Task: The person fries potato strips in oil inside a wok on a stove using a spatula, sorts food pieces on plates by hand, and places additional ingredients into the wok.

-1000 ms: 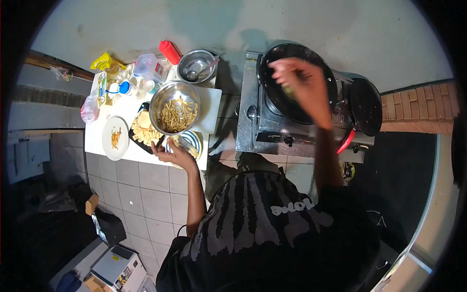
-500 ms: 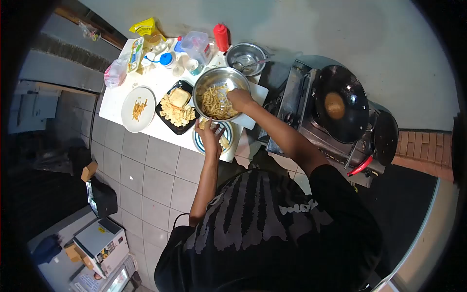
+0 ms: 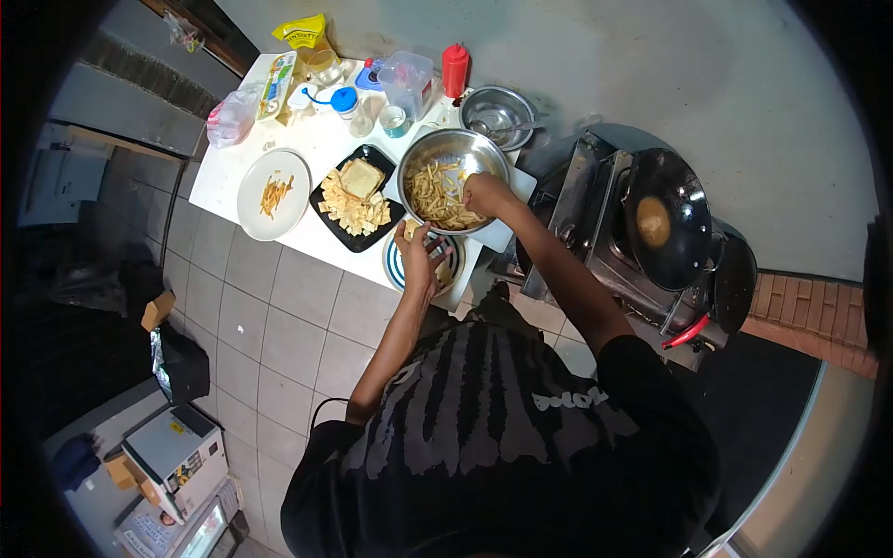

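My right hand point(image 3: 489, 197) is inside the right part of a steel mixing bowl point(image 3: 507, 166), over the pale cut strips point(image 3: 433, 195), which look like fries. Its fingers are curled closed, and I cannot make out what they hold. Just below the bowl's near rim, my left hand point(image 3: 420, 259) pinches a small pale yellow piece point(image 3: 412, 227) between thumb and fingers. Under that hand sits a blue-and-white striped plate point(image 3: 394, 268), partly hidden, with more pale pieces on it. Left of the bowl, a black square tray point(image 3: 359, 244) carries bread slices point(image 3: 362, 178) and many cut pale pieces.
A white plate point(image 3: 253, 200) with a few orange-brown strips lies at the left. Behind stand a red squeeze bottle point(image 3: 455, 71), a clear plastic container point(image 3: 407, 84) and a smaller steel bowl point(image 3: 502, 113) with a utensil. A black wok point(image 3: 684, 219) with brown liquid rests on the stove at right.
The whole view has shifted, so the table appears farther right. My right hand stays in the bowl with fingers curled. My left hand has moved slightly left relative to the bowl.
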`<state>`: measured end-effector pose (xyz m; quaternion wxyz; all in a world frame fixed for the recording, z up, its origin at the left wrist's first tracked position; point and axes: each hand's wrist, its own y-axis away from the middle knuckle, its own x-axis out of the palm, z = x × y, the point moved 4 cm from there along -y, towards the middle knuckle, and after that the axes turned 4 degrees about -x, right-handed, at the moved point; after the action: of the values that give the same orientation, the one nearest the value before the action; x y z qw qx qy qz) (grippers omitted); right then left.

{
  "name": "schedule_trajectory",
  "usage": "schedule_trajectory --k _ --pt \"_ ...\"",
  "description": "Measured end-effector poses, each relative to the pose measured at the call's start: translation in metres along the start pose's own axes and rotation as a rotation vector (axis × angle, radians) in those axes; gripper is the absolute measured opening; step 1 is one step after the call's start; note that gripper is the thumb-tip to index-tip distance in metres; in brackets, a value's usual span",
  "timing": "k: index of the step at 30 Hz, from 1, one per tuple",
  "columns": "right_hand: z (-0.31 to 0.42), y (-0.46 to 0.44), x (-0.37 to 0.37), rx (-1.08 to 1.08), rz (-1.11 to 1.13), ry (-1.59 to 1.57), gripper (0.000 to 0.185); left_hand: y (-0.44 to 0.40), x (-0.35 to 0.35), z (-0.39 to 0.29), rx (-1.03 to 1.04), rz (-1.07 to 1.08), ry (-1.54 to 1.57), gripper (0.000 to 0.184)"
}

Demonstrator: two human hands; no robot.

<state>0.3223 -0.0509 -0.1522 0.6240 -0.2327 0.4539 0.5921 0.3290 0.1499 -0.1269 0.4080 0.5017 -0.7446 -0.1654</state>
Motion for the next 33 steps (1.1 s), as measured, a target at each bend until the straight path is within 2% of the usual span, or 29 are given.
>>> schedule_trajectory --k 4,6,7,9,10,12,14,15,16,18,19,20,22,23,30,32,33 --pt "-0.009 0.008 -0.013 -0.061 -0.066 -0.240 0.016 0.003 -0.002 -0.002 0.066 -0.066 -0.033 0.075" --pt "-0.019 0.012 -0.014 0.063 0.041 -0.754 0.019 0.006 -0.002 -0.003 0.091 -0.092 -0.055 0.073" --pt "-0.017 0.020 -0.022 0.060 0.035 -0.759 0.019 0.008 -0.002 -0.004 0.112 -0.118 -0.073 0.072" --pt "-0.003 0.045 -0.061 0.010 -0.102 -1.006 0.021 0.009 -0.003 -0.002 0.165 -0.156 -0.104 0.071" --pt "0.005 0.063 -0.083 0.009 -0.115 -1.007 0.021 0.011 -0.003 -0.002 0.212 -0.196 -0.129 0.069" --pt "0.020 0.114 -0.140 -0.072 -0.412 -1.125 0.013 0.017 0.002 -0.002 0.293 -0.213 -0.107 0.069" --pt "0.017 0.177 -0.191 -0.016 -0.610 -0.860 0.015 0.024 0.006 -0.002 0.351 -0.267 -0.168 0.067" --pt "0.001 0.203 -0.207 0.011 -0.720 -0.732 0.016 0.016 -0.002 0.003 0.397 -0.297 -0.230 0.067" --pt "-0.016 0.233 -0.217 0.043 -0.823 -0.601 0.017 0.027 0.010 0.001 0.465 -0.288 -0.144 0.061" --pt "-0.068 0.278 -0.224 0.196 -0.929 -0.449 0.017 0.044 0.026 -0.001 0.510 -0.327 -0.181 0.061" --pt "-0.093 0.298 -0.221 0.342 -0.942 -0.340 0.018 0.045 0.028 0.001 0.558 -0.312 -0.202 0.060" --pt "-0.109 0.311 -0.217 0.352 -0.952 -0.334 0.018 0.048 0.030 0.003 0.552 -0.335 -0.264 0.060" --pt "-0.138 0.331 -0.207 0.595 -0.863 -0.041 0.020 0.058 0.040 0.006 0.611 -0.330 -0.314 0.061" --pt "-0.148 0.336 -0.203 0.632 -0.870 -0.034 0.024 0.063 0.047 0.007 0.646 -0.347 -0.320 0.060" --pt "-0.180 0.356 -0.190 0.606 -0.884 -0.064 0.022 0.079 0.072 0.022 0.765 -0.365 -0.315 0.059" --pt "-0.169 0.366 -0.207 0.469 -1.028 -0.116 0.024 0.090 0.084 0.030 0.800 -0.353 -0.289 0.058" --pt "-0.159 0.375 -0.215 0.468 -1.027 -0.002 0.024 0.097 0.088 0.034 0.801 -0.349 -0.292 0.058"
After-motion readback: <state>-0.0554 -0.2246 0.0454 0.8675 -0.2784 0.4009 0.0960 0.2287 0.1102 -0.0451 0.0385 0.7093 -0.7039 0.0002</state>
